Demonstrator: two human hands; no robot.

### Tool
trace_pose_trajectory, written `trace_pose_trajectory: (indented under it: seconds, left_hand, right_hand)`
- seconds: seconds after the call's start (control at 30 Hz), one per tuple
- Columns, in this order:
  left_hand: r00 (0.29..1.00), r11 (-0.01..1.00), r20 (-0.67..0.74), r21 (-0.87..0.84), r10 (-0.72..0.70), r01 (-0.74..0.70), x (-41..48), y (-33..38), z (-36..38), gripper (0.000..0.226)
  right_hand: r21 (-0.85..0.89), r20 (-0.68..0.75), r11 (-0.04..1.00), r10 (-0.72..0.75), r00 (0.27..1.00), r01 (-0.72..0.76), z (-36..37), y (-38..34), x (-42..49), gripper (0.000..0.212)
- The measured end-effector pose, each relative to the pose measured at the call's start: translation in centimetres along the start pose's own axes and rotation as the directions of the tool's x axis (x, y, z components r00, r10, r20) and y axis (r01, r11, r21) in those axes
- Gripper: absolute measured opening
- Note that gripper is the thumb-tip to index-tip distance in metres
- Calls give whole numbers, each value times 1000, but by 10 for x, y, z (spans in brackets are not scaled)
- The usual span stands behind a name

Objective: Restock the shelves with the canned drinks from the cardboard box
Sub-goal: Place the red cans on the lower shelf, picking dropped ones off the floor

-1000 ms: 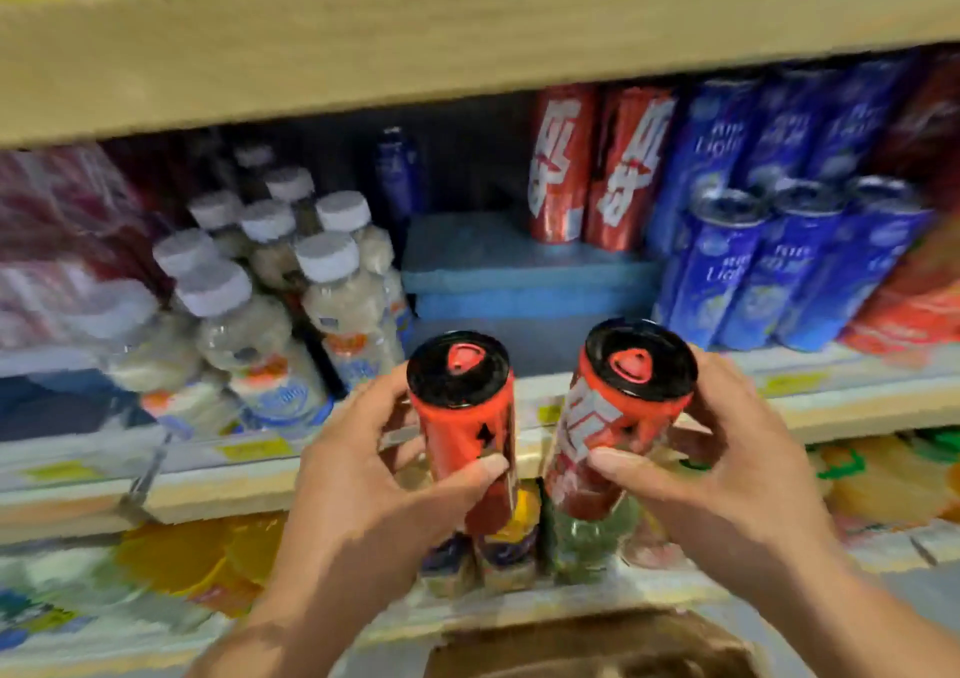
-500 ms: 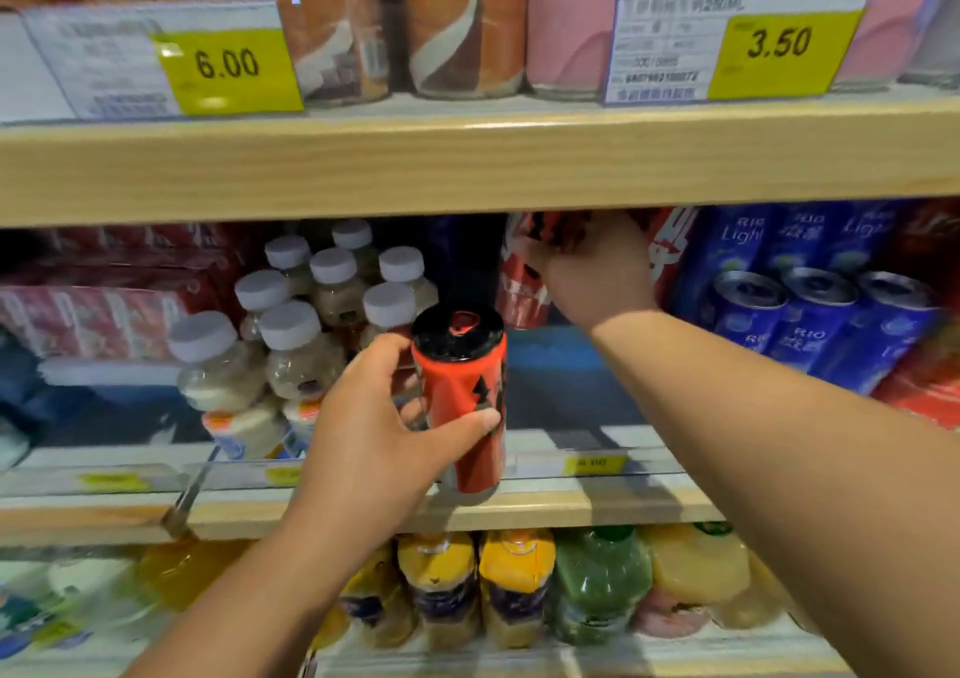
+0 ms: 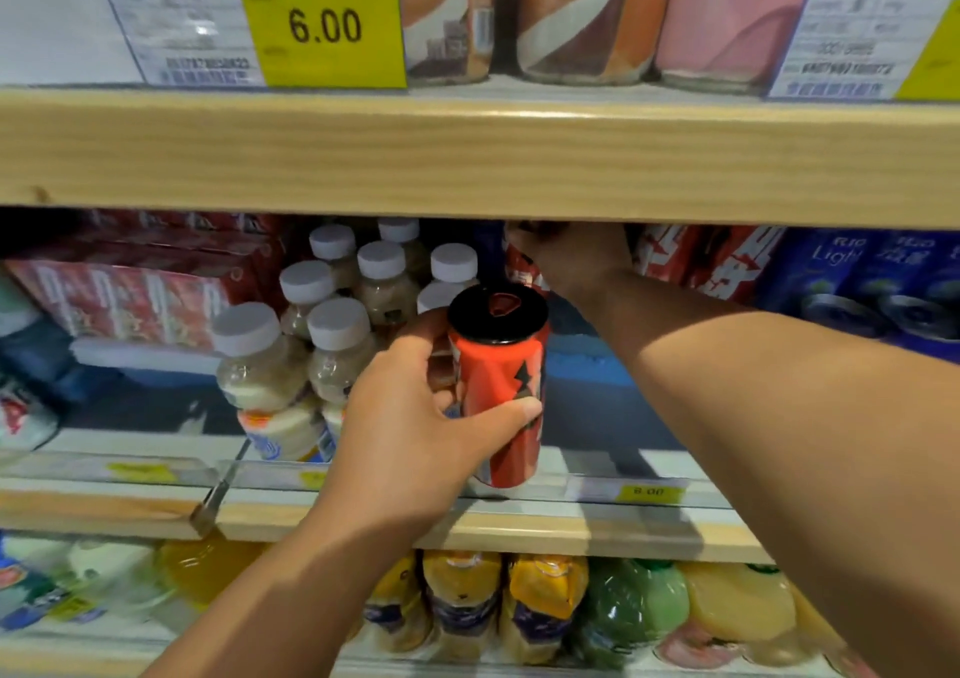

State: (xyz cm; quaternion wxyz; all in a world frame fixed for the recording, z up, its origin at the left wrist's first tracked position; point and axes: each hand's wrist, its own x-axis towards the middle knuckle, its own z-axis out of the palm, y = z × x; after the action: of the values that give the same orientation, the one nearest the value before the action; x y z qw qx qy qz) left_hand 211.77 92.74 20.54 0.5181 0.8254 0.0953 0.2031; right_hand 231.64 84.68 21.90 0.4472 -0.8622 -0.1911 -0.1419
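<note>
The store's wooden shelving filled the view, with the upper shelf board [image 3: 467,158] running low across the right hand [image 3: 576,256] and a yellow price label [image 3: 322,28] above it. That hand reached deep under the board, its fingers curled over the top of a second red can [image 3: 522,269]. It was probably gripped from above because the board left little room to go in any other way. Just to the right of that hand stood a row of red cans [image 3: 711,256] of the same kind, which suggests the can was being set down beside its match, and blue cans [image 3: 857,272] stood further right. The left hand [image 3: 410,433] was nearer the camera, over the front lip of the middle shelf [image 3: 571,527]. Its thumb and fingers wrapped the body of a red can [image 3: 498,391], which was upright with its black top facing up. It seemed to be waiting at the edge until the slot behind was free. White-capped bottles [image 3: 337,345] crowded just left of this hand, so its way in lay to the right. The cardboard box was out of view.
</note>
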Motion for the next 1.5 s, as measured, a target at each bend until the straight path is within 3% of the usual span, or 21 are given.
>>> trace_pose_trajectory:
  seconds: [0.13,0.2,0.3,0.4,0.43,0.53,0.63,0.7,0.8,0.87,1.0,1.2,1.37,1.5]
  left_hand:
    - [1000,1000,8,24,13,-13,0,5,-3,54]
    - [1000,999,11,43,18,-18,-1,9,-3,54]
    - [999,997,24,69,33,-35,-1,19,-1,48]
    - [997,992,49,105,60,-65,2,30,2,38]
    - [996,992,61,107,63,-70,3,32,4,39]
    - [993,988,93,131,70,-82,8,35,11,42]
    - [991,978,118,192,64,-86,15,38,16,41]
    - [990,976,125,201,63,-87,21,38,18,34]
    - [989,985,150,170,0,-26,29,31,19,24]
    - [982,980,183,199,-34,-4,31,26,17,44]
    - [980,966,198,257,-30,-22,33,17,8,64]
    - [950,934,308,350,-46,-68,29,9,-1,67]
    - [942,927,334,361,-23,-105,24,10,-3,63]
    - [936,938,351,335,-33,-93,20,13,-1,66]
  right_hand:
    - [85,66,996,16,998,-22,-12,-9,-13,27]
    - [109,82,992,55,995,-64,-28,-14,-29,7]
    - [212,252,973,39,967,-94,-63,-14,-70,34]
    - [174,570,984,-78,818,-28,-87,-21,-123,69]
    - [163,595,986,-78,800,-25,-88,-22,-133,74]
    - [130,396,990,-11,918,-44,-82,-21,-141,53]
    - [42,228,998,25,973,-36,-76,-17,-131,34]
    - [53,95,995,78,992,-84,-72,-13,-114,38]
    - [-91,-89,983,151,984,-159,-62,1,-76,55]
    - [-182,-173,958,190,966,-221,-55,9,-54,59]
    - [-318,-239,895,245,940,-314,-40,10,-35,58]
    - [-184,-321,913,295,900,-365,-24,2,-31,52]
    - [-231,-372,890,293,881,-393,-18,-3,-34,76]
    - [-111,-379,900,354,855,-421,-16,-4,-40,82]
